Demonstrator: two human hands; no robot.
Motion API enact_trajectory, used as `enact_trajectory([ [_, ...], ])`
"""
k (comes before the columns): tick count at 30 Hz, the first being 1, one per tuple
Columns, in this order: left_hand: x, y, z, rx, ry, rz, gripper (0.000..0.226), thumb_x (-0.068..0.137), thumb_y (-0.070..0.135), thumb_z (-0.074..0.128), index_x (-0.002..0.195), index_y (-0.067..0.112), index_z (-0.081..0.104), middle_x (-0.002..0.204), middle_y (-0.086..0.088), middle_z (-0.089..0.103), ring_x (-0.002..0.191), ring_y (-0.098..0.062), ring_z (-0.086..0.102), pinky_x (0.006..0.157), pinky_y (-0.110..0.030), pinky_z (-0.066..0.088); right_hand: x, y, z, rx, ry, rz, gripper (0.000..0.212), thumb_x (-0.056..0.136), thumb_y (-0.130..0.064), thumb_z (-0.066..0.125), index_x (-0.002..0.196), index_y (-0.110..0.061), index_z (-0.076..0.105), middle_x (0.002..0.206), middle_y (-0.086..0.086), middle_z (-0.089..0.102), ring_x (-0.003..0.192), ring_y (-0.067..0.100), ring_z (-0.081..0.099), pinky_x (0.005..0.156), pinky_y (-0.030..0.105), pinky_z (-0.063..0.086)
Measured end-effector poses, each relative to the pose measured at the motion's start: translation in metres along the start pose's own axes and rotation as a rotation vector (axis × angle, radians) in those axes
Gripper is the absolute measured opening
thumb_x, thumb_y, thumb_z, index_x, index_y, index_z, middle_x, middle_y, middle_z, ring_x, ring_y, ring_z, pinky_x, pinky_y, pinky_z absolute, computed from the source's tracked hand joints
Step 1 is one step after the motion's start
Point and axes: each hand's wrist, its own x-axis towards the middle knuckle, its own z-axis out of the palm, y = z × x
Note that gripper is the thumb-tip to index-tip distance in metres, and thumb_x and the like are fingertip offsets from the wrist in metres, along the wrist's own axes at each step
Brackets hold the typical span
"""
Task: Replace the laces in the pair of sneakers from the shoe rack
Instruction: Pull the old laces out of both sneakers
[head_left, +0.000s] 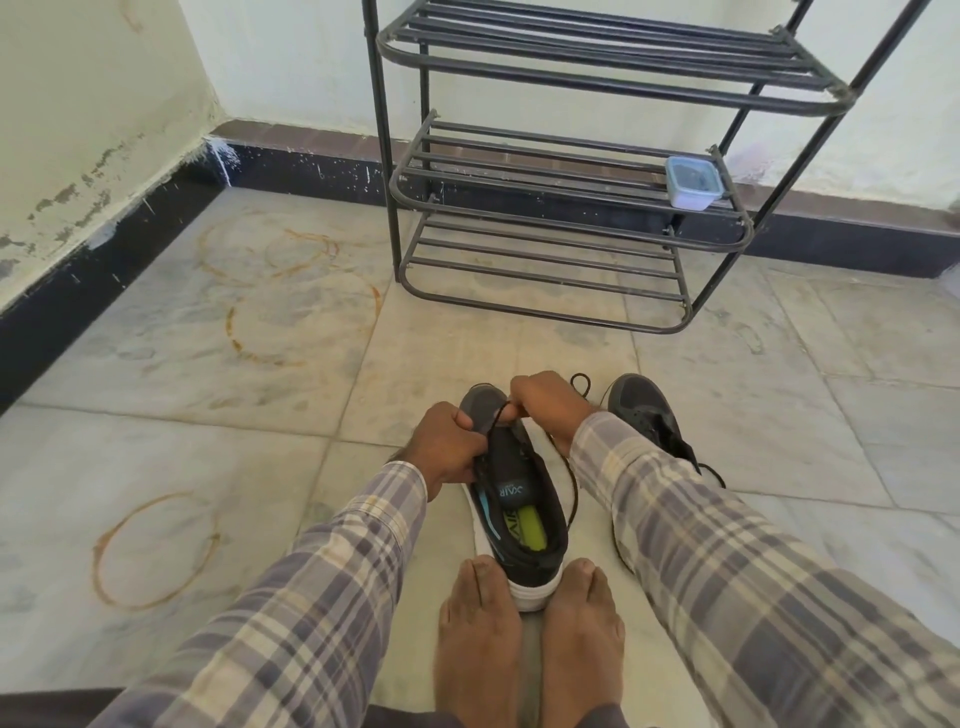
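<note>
A dark grey sneaker (524, 514) with a white sole lies on the floor tiles, its heel between my two bare feet. My left hand (449, 447) grips its left side near the eyelets. My right hand (545, 402) pinches a black lace (571, 483) above the toe end; the lace trails down the shoe's right side onto the floor. The second grey sneaker (649, 415) lies on the floor to the right, partly hidden behind my right sleeve, with a lace loop beside it.
A black metal shoe rack (545, 228) stands against the far wall, with a small lidded plastic box (695, 183) on its middle shelf. Rust-coloured ring stains mark the floor tiles at left. The wall corner is at far left.
</note>
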Motion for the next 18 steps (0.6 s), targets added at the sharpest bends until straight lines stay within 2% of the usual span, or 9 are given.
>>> enact_trajectory([
  [3, 0.0, 0.0, 0.001, -0.018, 0.003, -0.006, 0.027, 0.084, -0.005, 0.056, 0.091, 0.017, 0.042, 0.09, -0.016, 0.052, 0.063, -0.023, 0.052, 0.054, -0.034, 0.054, -0.006, 0.006, 0.004, 0.697, -0.066, 0.065, 0.029, 0.089, -0.005, 0.037, 0.063, -0.004, 0.051, 0.067, 0.016, 0.064, 0.068, 0.029, 0.066, 0.062, 0.029, 0.052],
  [5, -0.001, 0.0, 0.001, -0.019, -0.003, -0.005, 0.028, 0.085, -0.006, 0.055, 0.092, 0.017, 0.041, 0.09, -0.016, 0.052, 0.062, -0.022, 0.051, 0.05, -0.032, 0.054, -0.006, 0.01, 0.007, 0.891, -0.069, 0.081, 0.029, 0.089, -0.007, 0.037, 0.062, -0.008, 0.046, 0.056, 0.012, 0.052, 0.052, 0.027, 0.053, 0.059, 0.033, 0.047],
  [6, -0.001, -0.001, 0.001, -0.02, -0.005, -0.006, 0.028, 0.085, -0.006, 0.055, 0.092, 0.017, 0.041, 0.09, -0.016, 0.052, 0.062, -0.021, 0.051, 0.048, -0.03, 0.053, -0.004, 0.013, 0.008, 0.868, -0.032, 0.071, 0.026, 0.089, -0.008, 0.039, 0.063, -0.009, 0.044, 0.055, 0.009, 0.045, 0.047, 0.023, 0.044, 0.057, 0.033, 0.044],
  [7, 0.0, -0.001, 0.001, -0.021, -0.007, -0.008, 0.027, 0.085, -0.006, 0.056, 0.093, 0.016, 0.042, 0.09, -0.016, 0.052, 0.062, -0.021, 0.052, 0.046, -0.028, 0.051, -0.001, 0.015, 0.008, 0.734, 0.023, 0.029, 0.024, 0.09, -0.009, 0.042, 0.066, -0.01, 0.043, 0.056, 0.008, 0.04, 0.045, 0.021, 0.038, 0.054, 0.032, 0.042],
  [9, 0.0, -0.002, 0.0, -0.018, -0.013, -0.01, 0.027, 0.085, -0.005, 0.056, 0.094, 0.016, 0.042, 0.089, -0.015, 0.053, 0.063, -0.02, 0.052, 0.046, -0.028, 0.051, 0.004, 0.02, 0.004, 0.181, 0.133, -0.162, 0.016, 0.089, -0.012, 0.054, 0.074, -0.012, 0.048, 0.065, 0.007, 0.046, 0.051, 0.02, 0.043, 0.054, 0.031, 0.042],
  [10, 0.001, -0.003, 0.0, -0.014, -0.018, -0.011, 0.027, 0.086, -0.005, 0.056, 0.094, 0.016, 0.042, 0.088, -0.014, 0.052, 0.062, -0.02, 0.051, 0.047, -0.028, 0.051, 0.004, 0.022, 0.002, -0.111, 0.139, -0.271, 0.012, 0.087, -0.015, 0.06, 0.081, -0.014, 0.05, 0.072, 0.005, 0.053, 0.059, 0.02, 0.049, 0.059, 0.033, 0.045],
  [12, 0.001, -0.003, 0.0, -0.003, -0.026, -0.007, 0.026, 0.087, -0.004, 0.057, 0.095, 0.016, 0.042, 0.085, -0.013, 0.052, 0.062, -0.019, 0.05, 0.05, -0.029, 0.052, 0.001, 0.018, -0.002, -0.569, 0.03, -0.392, 0.023, 0.082, -0.025, 0.066, 0.099, -0.021, 0.05, 0.088, 0.003, 0.061, 0.076, 0.021, 0.058, 0.071, 0.036, 0.052],
  [15, 0.001, -0.003, 0.0, 0.006, -0.024, 0.004, 0.026, 0.087, -0.004, 0.057, 0.095, 0.016, 0.043, 0.084, -0.012, 0.052, 0.063, -0.019, 0.051, 0.049, -0.028, 0.052, -0.005, 0.005, -0.002, -1.087, -0.054, -0.41, 0.038, 0.084, -0.034, 0.068, 0.118, -0.022, 0.055, 0.105, 0.004, 0.064, 0.094, 0.026, 0.062, 0.081, 0.038, 0.055],
  [18, 0.001, -0.003, 0.0, 0.014, -0.016, 0.003, 0.025, 0.087, -0.004, 0.056, 0.095, 0.015, 0.043, 0.086, -0.013, 0.054, 0.064, -0.019, 0.052, 0.048, -0.027, 0.052, -0.01, -0.003, 0.004, -1.327, 0.008, -0.418, 0.027, 0.092, -0.024, 0.062, 0.117, -0.012, 0.062, 0.111, 0.009, 0.066, 0.1, 0.029, 0.064, 0.079, 0.037, 0.051],
])
